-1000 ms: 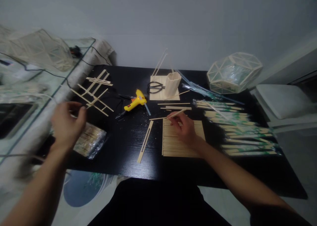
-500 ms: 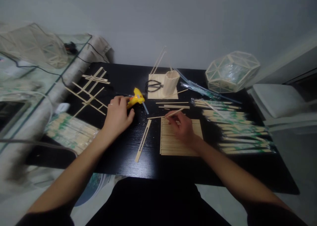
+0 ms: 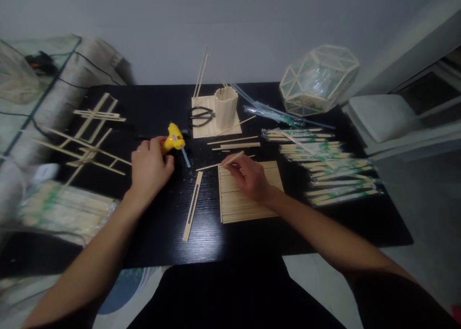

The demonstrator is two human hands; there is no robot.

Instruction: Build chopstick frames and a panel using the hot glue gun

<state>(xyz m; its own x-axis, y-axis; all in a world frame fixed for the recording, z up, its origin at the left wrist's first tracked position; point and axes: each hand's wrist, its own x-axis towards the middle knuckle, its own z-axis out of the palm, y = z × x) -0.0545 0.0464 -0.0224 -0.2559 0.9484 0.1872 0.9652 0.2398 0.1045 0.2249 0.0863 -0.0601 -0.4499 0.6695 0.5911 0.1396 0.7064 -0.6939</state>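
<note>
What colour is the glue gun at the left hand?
The glue gun is yellow, best seen in the head view.

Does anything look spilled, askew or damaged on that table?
No clear damage. Small pale specks, perhaps debris, litter the black rectangular table near the yellow plastic glue gun at the left hand; the plastic-wrapped pale wooden sticks at right lie unevenly.

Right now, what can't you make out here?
Head view: most of the handle of the yellow glue gun, covered by the left hand.
Head view: part of the stick panel, behind the right hand.
Head view: the far-left pale object, cut off by the edge.
Head view: any lettering on the wrapped sticks, too blurred.
</note>
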